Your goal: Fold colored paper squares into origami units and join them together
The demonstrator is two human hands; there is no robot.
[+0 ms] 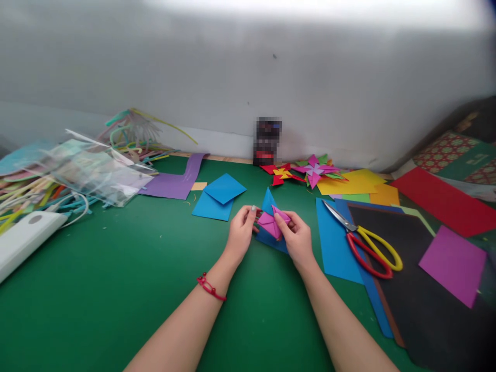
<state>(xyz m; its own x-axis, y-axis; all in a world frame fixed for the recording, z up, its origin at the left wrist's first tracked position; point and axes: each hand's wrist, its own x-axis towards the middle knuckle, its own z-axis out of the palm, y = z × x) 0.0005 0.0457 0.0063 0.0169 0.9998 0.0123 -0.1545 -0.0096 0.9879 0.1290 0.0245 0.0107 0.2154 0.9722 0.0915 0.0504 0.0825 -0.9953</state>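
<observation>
Over the middle of the green table, a folded pink origami paper piece (pixel 268 223) is between my two hands, with a blue folded paper point (pixel 268 200) rising behind it. My right hand (pixel 297 235) pinches the pink paper at its right side, thumb on top. My left hand (pixel 241 230) has its thumb and fingers closed at the left edge; its fingertips are partly hidden. Under the pink piece shows a darker blue paper (pixel 273 243); whether it is joined to it I cannot tell. Left of the hands lie blue paper squares (pixel 225 189).
Scissors (pixel 358 235) with red and yellow handles lie on blue and black sheets at right. Finished paper stars (pixel 314 169) sit at the back by a pixelated upright object (pixel 267 142). Purple paper (pixel 170 185), plastic bags (pixel 96 168) and a white device (pixel 29 240) occupy the left.
</observation>
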